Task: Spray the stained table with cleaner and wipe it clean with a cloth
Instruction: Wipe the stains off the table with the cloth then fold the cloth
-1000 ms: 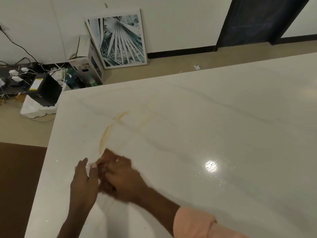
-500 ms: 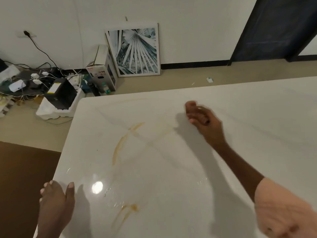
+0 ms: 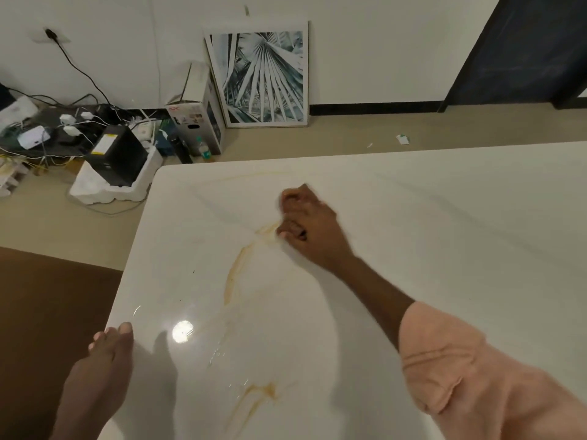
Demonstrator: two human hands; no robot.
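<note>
You have one table (image 3: 444, 217) in front of you, with two hands on it: your left hand (image 3: 104, 360) and your right hand (image 3: 309, 227). Two amber stains mark the top: one long streak (image 3: 233, 274) and one smaller splash (image 3: 260, 395). On the floor stand one framed print (image 3: 263, 77), one cardboard box (image 3: 193, 122) and one black unit (image 3: 119, 155).

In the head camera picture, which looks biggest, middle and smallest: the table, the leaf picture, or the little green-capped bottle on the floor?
1. Table, by far the largest.
2. Leaf picture, leaning on the wall.
3. Bottle, tiny.
The picture and bottle are farther away, so they look smaller than they really are.
</note>
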